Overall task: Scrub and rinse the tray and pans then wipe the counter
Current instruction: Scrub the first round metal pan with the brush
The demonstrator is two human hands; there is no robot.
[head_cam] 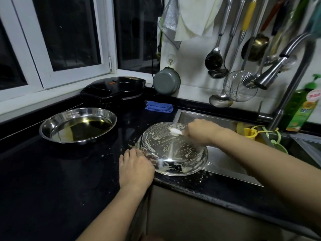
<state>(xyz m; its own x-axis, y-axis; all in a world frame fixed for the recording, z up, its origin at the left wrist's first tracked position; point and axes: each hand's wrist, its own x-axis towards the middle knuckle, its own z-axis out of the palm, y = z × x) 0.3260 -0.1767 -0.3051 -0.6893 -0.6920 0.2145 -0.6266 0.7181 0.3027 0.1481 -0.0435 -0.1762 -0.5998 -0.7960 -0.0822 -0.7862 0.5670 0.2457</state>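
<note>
A round steel pan (171, 153) lies upside down across the sink's left edge, its bottom streaked with soapy foam. My left hand (135, 167) grips its near left rim and steadies it. My right hand (201, 132) holds a small white scrubber (176, 131) against the pan's far top side; the scrubber is blurred. A second steel pan (78, 125) sits upright on the black counter (52, 180) to the left, with oily liquid in it.
The steel sink (224, 164) lies to the right under a pull-down faucet (271, 73). A green detergent bottle (302, 108) stands behind it. A folded blue cloth (159, 106), a black electric griddle (112, 89) and hanging ladles (215, 56) are at the back.
</note>
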